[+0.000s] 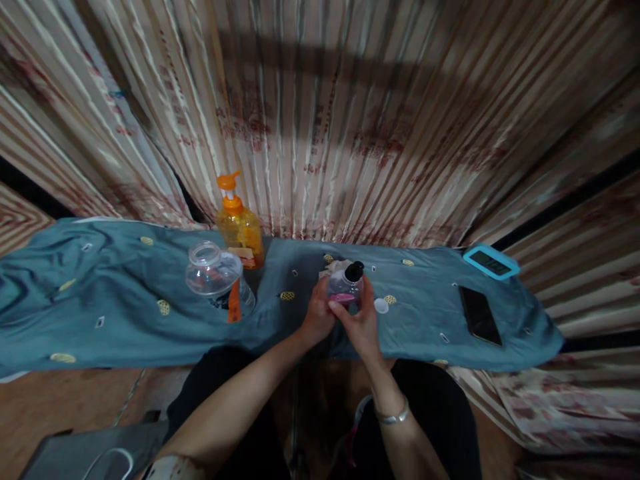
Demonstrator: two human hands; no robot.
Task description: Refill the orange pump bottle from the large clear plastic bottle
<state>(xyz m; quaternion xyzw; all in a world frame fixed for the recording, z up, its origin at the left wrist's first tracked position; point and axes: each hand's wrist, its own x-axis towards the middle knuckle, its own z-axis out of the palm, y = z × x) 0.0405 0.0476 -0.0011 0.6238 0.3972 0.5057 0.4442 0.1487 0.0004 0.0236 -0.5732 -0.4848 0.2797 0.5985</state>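
Both my hands are wrapped around a small clear pump bottle (345,288) with a black top and a pink marking on its front. My left hand (319,312) grips its left side. On the other side, my right hand (361,321) holds it, the thumb reaching across the lower front. A crumpled pale tissue or cloth (331,268) shows just behind the bottle. Close to my right hand lies a round white cap or disc (381,306). The bottle's base is hidden by my fingers.
To the left stand a clear, wide-mouthed plastic bottle (213,270) with an orange label and an orange pump bottle (240,233). A blue-framed digital clock (491,261) and a black phone (480,315) lie at the right on the teal patterned cloth (125,293). Striped curtains (320,133) hang behind.
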